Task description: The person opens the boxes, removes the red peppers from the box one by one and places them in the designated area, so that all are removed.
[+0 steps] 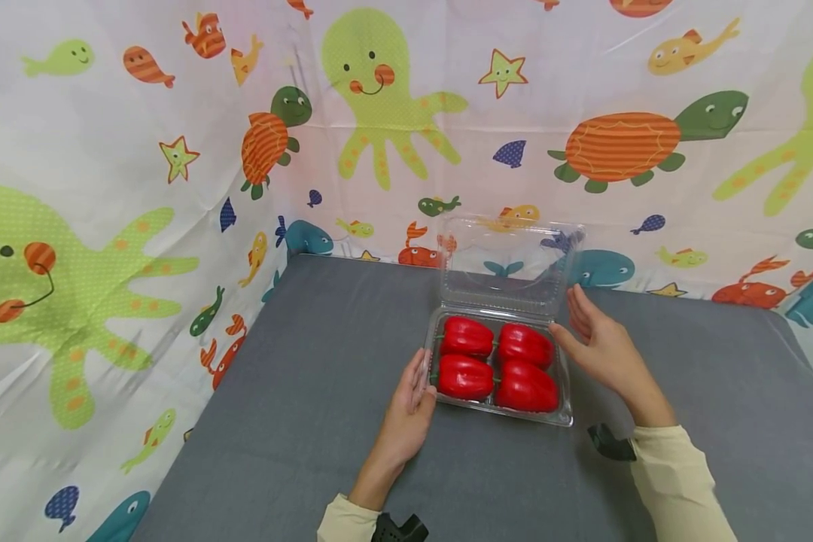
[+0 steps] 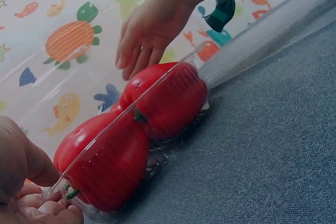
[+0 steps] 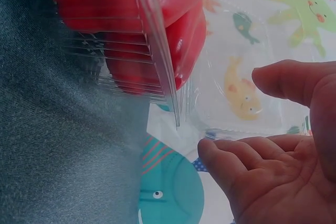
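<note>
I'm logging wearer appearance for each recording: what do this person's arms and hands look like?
The left hand and right hand are both ungloved. The arms wear long, plain cream sleeves. A dark wrist device sits at each cuff; in the left wrist view, the right one looks curved, with a dotted panel. No cables show.

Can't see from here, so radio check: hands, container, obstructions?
Left hand holds left edge of clear plastic clamshell. Right hand empty, beside raised lid. Four red bell peppers inside. Nothing visibly in the way.
</note>
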Demonstrator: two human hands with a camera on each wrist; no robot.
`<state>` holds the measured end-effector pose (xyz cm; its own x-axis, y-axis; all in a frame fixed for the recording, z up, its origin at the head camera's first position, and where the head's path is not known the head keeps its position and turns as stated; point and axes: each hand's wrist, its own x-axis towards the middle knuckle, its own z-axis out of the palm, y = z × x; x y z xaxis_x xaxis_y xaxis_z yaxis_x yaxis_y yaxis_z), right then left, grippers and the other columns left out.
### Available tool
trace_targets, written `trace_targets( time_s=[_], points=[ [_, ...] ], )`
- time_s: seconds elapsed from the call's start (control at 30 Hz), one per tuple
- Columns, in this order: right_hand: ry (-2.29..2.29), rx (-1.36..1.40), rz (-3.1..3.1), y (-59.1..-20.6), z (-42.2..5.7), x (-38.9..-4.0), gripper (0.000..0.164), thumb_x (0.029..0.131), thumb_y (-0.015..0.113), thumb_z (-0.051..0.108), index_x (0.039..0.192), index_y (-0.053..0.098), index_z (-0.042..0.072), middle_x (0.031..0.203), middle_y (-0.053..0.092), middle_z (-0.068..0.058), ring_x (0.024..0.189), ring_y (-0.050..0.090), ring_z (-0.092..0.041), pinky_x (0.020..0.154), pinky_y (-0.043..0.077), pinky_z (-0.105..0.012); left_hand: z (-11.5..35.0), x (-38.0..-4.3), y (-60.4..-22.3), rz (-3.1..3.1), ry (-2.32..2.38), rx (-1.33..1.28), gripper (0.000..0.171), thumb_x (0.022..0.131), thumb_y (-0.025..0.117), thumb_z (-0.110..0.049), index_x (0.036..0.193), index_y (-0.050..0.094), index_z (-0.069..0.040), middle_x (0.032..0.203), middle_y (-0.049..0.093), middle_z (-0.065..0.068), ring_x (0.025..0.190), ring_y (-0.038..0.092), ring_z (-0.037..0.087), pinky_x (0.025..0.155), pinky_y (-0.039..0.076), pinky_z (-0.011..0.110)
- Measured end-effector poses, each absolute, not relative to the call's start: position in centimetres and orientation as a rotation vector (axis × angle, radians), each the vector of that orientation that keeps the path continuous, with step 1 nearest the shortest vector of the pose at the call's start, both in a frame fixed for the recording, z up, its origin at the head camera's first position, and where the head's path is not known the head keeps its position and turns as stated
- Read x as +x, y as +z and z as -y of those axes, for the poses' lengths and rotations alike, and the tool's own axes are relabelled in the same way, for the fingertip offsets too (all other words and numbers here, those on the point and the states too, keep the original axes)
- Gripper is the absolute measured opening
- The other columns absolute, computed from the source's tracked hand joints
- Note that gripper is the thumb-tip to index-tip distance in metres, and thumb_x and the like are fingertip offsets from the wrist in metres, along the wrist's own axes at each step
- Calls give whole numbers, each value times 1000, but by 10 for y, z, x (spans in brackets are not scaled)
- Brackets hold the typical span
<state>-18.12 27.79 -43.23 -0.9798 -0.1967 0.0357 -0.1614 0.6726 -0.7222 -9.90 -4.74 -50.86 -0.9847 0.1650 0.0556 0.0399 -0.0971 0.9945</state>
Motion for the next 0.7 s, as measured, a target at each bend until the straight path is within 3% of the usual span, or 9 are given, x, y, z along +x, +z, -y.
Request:
trace_targets(
  time_s=[0.7],
  points=[
    [-1189,-264,-2770,-434,-276,-187,101,104,68,41,170,-2,8,173,15,-23,151,32,-52,110,42,-60,48,-100,-510,-2066,2238,246,68,107,46,7,168,18,-4,175,24,10,162,18,22,125,23,35]
  ],
)
